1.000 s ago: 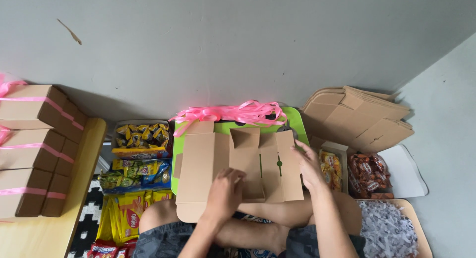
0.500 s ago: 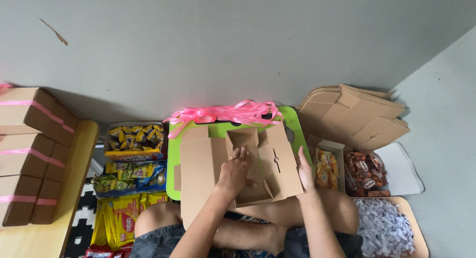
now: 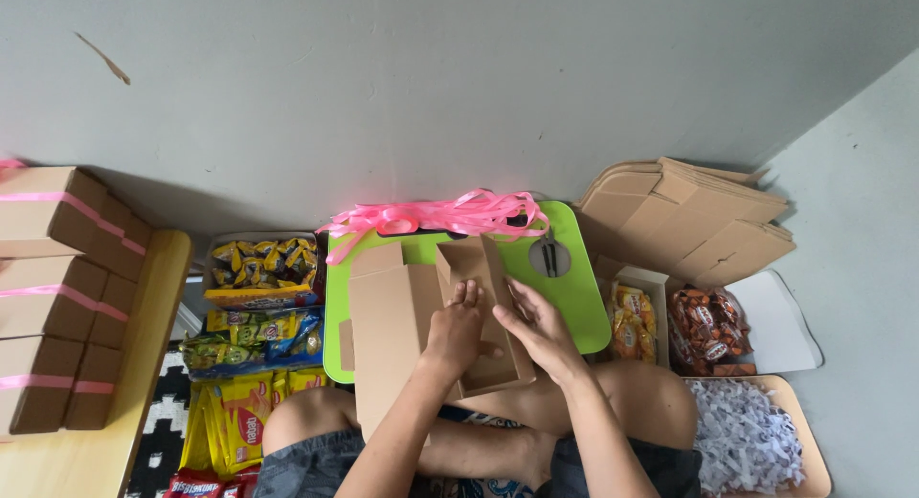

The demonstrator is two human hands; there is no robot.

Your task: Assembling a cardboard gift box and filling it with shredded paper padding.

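- The left hand (image 3: pixel 456 328) lies flat inside the half-folded cardboard box (image 3: pixel 421 326), fingers stretched out and pressing on a panel, gripping nothing.
- The right hand (image 3: pixel 536 328) is curled loosely against the box's right wall, fingers spread and bracing it; it closes on nothing either.
- The box sits over the near edge of the green tray (image 3: pixel 574 307) and partly on the person's lap, its wide lid flap lying open to the left.
- Judged by its look, the cardboard is light and fairly stiff, yet it will bend along its creases and could dent or tear at the tabs; the walls and folded edges seem the best places to hold.
- Along the tray's far edge lies a tangle of pink ribbon (image 3: pixel 440 216), with scissors (image 3: pixel 549 256) near the far right corner.
- Left of the tray are trays of snack packets (image 3: pixel 258 307); further left, ribboned closed boxes (image 3: pixel 57 297) are stacked on a wooden counter (image 3: pixel 144 383).
- Right of the tray stand flat cardboard blanks (image 3: pixel 689 216), more sweets (image 3: pixel 708 331) and shredded paper (image 3: pixel 747 436).
- Free room is tight on both sides; the open space is mainly upward and toward the wall.
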